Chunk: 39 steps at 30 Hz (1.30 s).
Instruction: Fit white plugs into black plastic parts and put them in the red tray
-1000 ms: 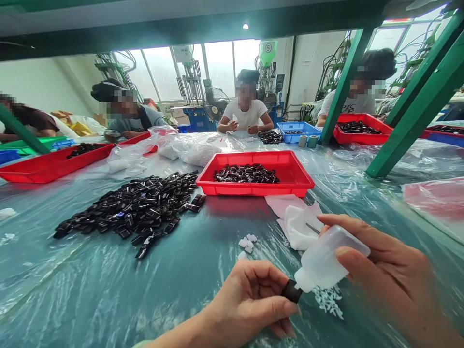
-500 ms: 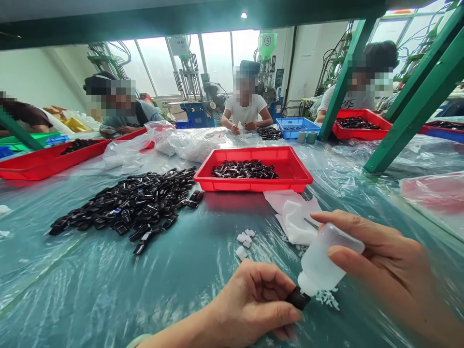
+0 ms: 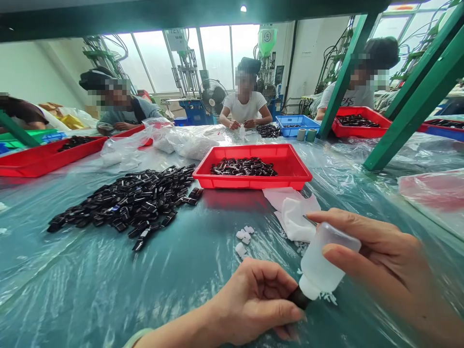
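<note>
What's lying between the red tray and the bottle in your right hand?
In the head view, a crumpled white cloth lies between the red tray and the translucent plastic bottle in the right hand, with a thin metal rod at the cloth's edge.

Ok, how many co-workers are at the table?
4 co-workers: one cut off at the far left edge, one left of centre, one straight across, and one at right, behind a green leg. Others may be out of view.

Free room over plastic sheeting (image 3: 119, 295), white cloth (image 3: 293, 220) beside the bottle (image 3: 321, 263), red tray (image 3: 250, 181) beyond
</note>
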Motion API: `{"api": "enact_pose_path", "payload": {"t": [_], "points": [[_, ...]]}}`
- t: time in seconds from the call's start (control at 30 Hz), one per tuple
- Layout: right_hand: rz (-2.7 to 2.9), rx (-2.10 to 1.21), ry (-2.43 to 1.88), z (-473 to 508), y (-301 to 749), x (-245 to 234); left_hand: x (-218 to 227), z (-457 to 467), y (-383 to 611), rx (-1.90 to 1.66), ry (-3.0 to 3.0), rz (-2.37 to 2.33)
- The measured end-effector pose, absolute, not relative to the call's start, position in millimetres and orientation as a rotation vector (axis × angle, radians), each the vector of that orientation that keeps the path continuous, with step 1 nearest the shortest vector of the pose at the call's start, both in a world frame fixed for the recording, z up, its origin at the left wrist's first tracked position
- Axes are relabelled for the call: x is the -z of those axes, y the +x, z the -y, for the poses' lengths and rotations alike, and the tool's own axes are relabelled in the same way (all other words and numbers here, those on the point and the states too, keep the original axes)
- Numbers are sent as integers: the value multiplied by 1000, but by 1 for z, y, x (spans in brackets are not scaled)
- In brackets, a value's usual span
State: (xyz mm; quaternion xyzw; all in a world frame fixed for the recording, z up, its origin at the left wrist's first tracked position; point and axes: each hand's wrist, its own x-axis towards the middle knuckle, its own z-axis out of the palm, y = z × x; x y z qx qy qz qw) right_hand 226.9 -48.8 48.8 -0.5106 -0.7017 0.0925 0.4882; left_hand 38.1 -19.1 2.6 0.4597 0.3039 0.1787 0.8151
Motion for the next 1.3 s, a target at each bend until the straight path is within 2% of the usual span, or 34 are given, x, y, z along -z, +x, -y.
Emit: {"api": "enact_pose_path", "payload": {"t": [0.47, 0.67, 0.87, 1.1, 1.3], "points": [[1641, -251, -1243, 49, 229, -44, -3, 20, 37, -400, 934, -626], [1119, -766, -1307, 44, 222, -39, -5, 18, 36, -463, 900, -617], [662, -1328, -927, 24, 225, -34, -6, 16, 34, -532, 922, -625], [399, -1493, -718, 15, 230, -29, -8, 13, 33, -584, 967, -660], [504, -1347, -687, 10, 240, -28, -9, 13, 33, -605, 988, -744]]}}
